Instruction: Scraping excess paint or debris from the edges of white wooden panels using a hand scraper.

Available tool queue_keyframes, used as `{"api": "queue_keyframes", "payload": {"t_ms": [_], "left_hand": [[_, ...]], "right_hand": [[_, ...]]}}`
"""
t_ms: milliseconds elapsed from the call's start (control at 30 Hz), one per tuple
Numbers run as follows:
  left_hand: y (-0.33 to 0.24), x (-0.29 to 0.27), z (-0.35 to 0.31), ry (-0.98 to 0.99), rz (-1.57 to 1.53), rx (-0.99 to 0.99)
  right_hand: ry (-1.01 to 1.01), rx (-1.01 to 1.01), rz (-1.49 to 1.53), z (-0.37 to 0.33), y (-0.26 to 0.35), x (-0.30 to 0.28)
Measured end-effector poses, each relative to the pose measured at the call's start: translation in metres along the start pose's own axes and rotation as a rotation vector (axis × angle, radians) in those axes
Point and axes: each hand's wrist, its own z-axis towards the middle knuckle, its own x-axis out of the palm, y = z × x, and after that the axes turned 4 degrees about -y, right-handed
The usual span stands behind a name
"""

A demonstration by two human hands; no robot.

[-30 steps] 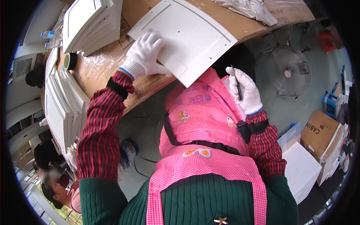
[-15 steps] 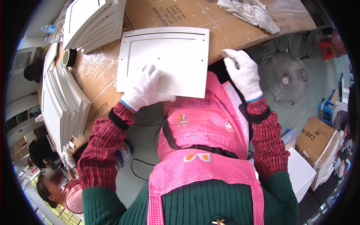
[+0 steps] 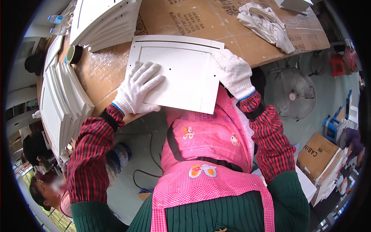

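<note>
A white panel (image 3: 185, 83) with a curved top edge, a dark groove along it and a few small holes lies at the table's near edge, its lower part overhanging my pink apron. My left hand (image 3: 137, 89), in a white knit glove, rests flat on the panel's left side with fingers spread; its thumb reaches along the lower left edge. At the upper right corner, my gloved right hand (image 3: 234, 73) closes over the panel's right edge, fingers together. Its thumb is hidden.
Cardboard (image 3: 166, 23) covers the table. Stacked white panels (image 3: 106, 25) stand at the back left, more panels (image 3: 63, 104) at the far left, near a tape roll (image 3: 74, 54). A white cloth (image 3: 266, 25) lies back right. A floor fan (image 3: 294, 94) stands right; another person (image 3: 48, 193) sits lower left.
My right hand has moved left from beside the panel onto its right edge. The left hand has shifted left on the panel, fingers spread wider. The whole view has shifted slightly.
</note>
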Motion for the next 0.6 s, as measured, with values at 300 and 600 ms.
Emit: {"api": "queue_keyframes", "payload": {"t_ms": [300,600], "left_hand": [[0.000,-0.002,0.003,0.024,0.039,0.007],[0.002,0.000,0.000,0.018,0.033,0.002]], "right_hand": [[0.022,-0.085,0.094,0.011,-0.021,-0.006],[-0.016,-0.238,0.134,0.005,-0.016,-0.014]]}}
